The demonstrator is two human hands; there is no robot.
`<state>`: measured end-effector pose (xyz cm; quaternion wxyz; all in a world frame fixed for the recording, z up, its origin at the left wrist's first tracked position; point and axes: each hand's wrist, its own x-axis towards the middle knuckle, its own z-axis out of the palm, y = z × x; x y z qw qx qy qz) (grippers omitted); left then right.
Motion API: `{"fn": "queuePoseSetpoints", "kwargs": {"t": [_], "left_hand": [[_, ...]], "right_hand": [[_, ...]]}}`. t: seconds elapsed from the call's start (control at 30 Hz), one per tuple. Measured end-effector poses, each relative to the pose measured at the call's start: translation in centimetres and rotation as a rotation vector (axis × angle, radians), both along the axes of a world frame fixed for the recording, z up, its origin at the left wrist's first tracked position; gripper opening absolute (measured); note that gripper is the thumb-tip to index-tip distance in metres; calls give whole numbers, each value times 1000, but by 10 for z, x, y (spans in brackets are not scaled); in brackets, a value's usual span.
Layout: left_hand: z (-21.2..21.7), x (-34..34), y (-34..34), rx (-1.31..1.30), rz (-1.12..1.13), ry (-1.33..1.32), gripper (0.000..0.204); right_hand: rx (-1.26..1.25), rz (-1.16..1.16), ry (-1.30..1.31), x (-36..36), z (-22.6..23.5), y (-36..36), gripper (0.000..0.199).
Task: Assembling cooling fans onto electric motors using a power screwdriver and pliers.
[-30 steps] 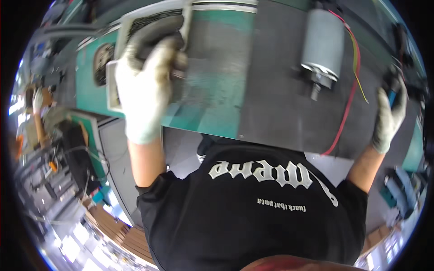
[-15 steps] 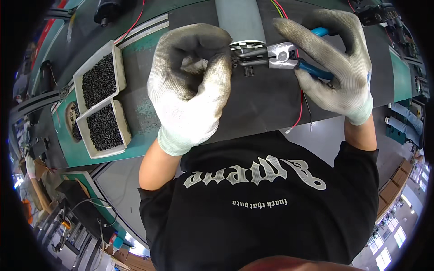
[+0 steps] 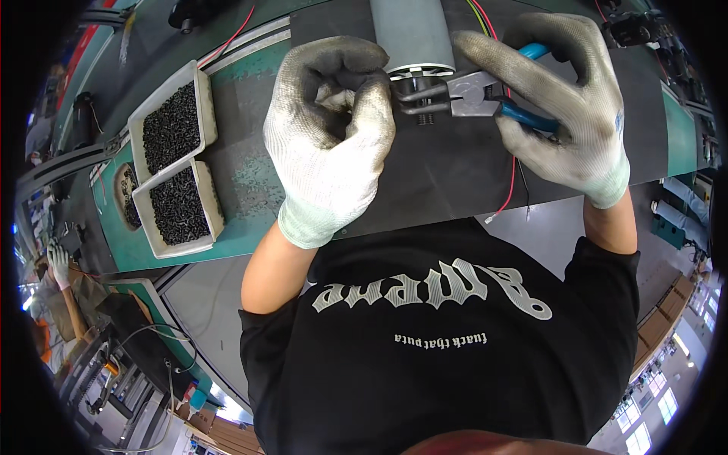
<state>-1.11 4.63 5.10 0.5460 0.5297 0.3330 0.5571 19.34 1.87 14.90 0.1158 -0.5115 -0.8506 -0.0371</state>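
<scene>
A grey cylinder (image 3: 412, 34), like a motor body, lies on the dark mat with a pale-rimmed end and a dark threaded shaft (image 3: 426, 118) toward me. My right hand (image 3: 572, 114), in a soiled white glove, is closed around the blue handles of metal pliers (image 3: 474, 95). Their dark jaws lie across the shaft just in front of the rim. To the left of the shaft my left hand (image 3: 330, 140), gloved too, has thumb and fingertips brought together close to the jaw tips. Whatever is between those fingertips is hidden.
Two white trays (image 3: 216, 125) of small black parts stand at the left, beside a round dish (image 3: 125, 197). Red, black and yellow-green wires (image 3: 509, 193) run past the cylinder's right side. A co-worker's gloved hand (image 3: 59, 265) shows at the far left.
The view has shifted slightly, carrying the cylinder and trays a little to the right. The pliers have turned slightly at the shaft. Both hands keep their grip shape. The co-worker's hand is higher.
</scene>
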Motion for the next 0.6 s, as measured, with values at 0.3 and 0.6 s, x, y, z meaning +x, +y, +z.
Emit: {"fn": "queuePoseSetpoints", "kwargs": {"t": [0.3, 0.6], "left_hand": [[-6, 1, -3, -1, 15, 36, 21], [-5, 9, 11, -34, 10, 150, 15]], "right_hand": [[-11, 15, 220, 2, -7, -1, 56], [190, 45, 88, 15, -59, 13, 50]]}}
